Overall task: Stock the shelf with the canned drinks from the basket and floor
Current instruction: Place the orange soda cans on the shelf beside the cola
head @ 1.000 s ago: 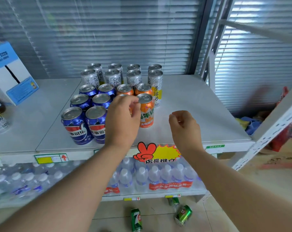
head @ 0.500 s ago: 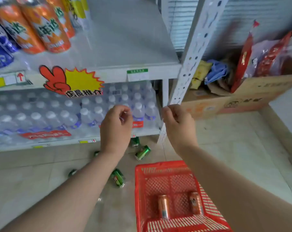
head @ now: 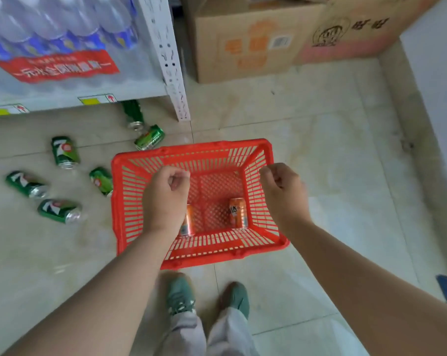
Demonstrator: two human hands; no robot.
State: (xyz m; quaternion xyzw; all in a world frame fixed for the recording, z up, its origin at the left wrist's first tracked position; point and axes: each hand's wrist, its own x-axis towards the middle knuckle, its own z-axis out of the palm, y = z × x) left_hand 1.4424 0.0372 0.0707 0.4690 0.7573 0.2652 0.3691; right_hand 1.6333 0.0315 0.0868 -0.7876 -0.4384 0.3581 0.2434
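A red plastic basket stands on the tiled floor below me. Two orange cans lie inside it: one near the right wall, the other partly hidden behind my left hand. My left hand hovers over the basket's left half with its fingers curled, holding nothing. Over the right rim, my right hand is likewise loosely curled and empty. Several green cans lie on the floor left of the basket, among them one and another.
The shelf's lowest level holds wrapped packs of water bottles. Its white perforated post stands just behind the basket. Cardboard boxes sit on the floor at the back right. My feet in green shoes are just below the basket.
My view has swung down from the shelf top to the floor. Both hands have left the orange cans on the shelf and come down over the basket, empty.
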